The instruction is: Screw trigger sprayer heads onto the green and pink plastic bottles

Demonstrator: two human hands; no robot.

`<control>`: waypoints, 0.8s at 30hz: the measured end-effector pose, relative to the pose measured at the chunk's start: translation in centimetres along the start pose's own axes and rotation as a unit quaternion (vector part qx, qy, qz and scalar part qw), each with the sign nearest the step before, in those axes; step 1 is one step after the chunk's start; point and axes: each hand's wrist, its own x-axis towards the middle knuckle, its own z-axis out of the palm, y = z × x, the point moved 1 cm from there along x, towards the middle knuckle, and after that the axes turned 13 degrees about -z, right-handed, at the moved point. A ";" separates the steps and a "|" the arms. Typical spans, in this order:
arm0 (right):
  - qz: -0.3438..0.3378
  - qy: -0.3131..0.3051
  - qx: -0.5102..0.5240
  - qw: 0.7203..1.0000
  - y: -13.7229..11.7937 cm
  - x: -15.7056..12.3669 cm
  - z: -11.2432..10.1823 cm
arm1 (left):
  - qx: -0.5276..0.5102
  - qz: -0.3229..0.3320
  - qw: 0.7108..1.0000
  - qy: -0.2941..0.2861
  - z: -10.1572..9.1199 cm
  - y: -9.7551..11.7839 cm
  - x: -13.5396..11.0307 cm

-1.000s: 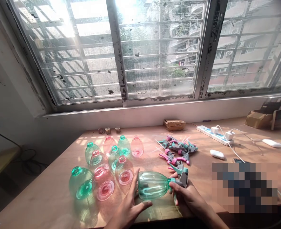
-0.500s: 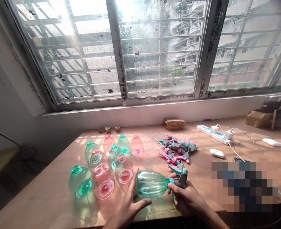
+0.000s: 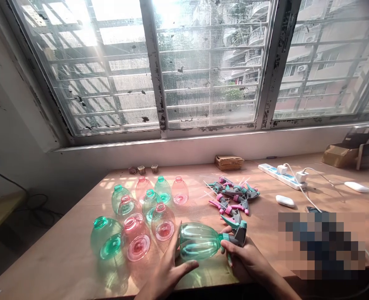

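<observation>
A green see-through bottle (image 3: 198, 242) lies on its side near the front edge of the wooden table (image 3: 62, 254). My left hand (image 3: 168, 266) cups its base, thumb and fingers wrapped round it. My right hand (image 3: 245, 258) grips the teal and grey spray trigger head (image 3: 236, 234) at the bottle's neck. Several upright pink and green bottles (image 3: 140, 208) without caps stand just to the left. A heap of loose pink and teal trigger heads (image 3: 232, 196) lies behind my right hand.
A power strip (image 3: 281, 175) with plugged chargers and white cables runs along the back right, near a white case (image 3: 285, 201) and cardboard boxes (image 3: 348, 152). A small brown box (image 3: 229, 163) sits by the wall under the barred window. A blurred patch covers something at right.
The bottle has turned slightly between my hands and my left thumb has closed in on its base. Everything else stays put.
</observation>
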 end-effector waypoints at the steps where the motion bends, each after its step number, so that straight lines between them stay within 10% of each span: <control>1: 0.000 0.002 0.000 1.000 -0.1 0.0 0.0 | -0.005 0.008 1.000 -0.004 0.1 0.0 0.0; 24: -0.005 -0.002 -0.014 1.000 0.1 0.0 -0.3 | 0.051 0.009 0.999 0.000 -0.3 -0.1 -0.2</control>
